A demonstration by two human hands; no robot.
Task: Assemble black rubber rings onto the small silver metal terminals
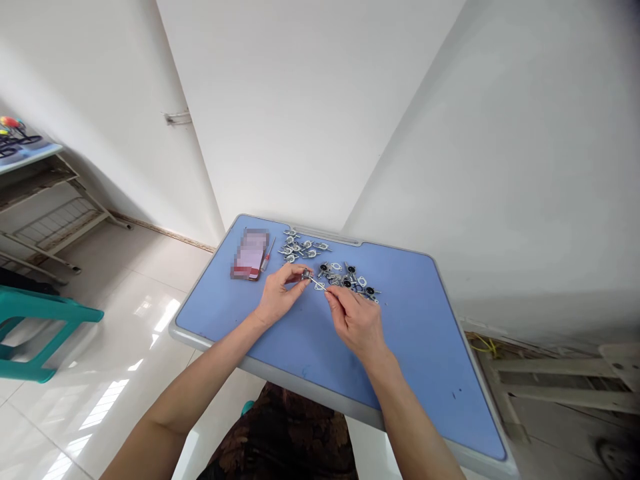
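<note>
Blue table (415,327) against white walls; left hand (283,290) pinches a small metal part (306,274), details unclear; right hand (356,320) grips a thin rod (318,284), end hidden.

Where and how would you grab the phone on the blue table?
I'd take the phone by its two long edges, close to the end nearest the person, coming from the near left. It lies flat, so only its thin sides offer a hold. The slim tool with a red part lies close along its right edge, while the left edge looks free.
</note>
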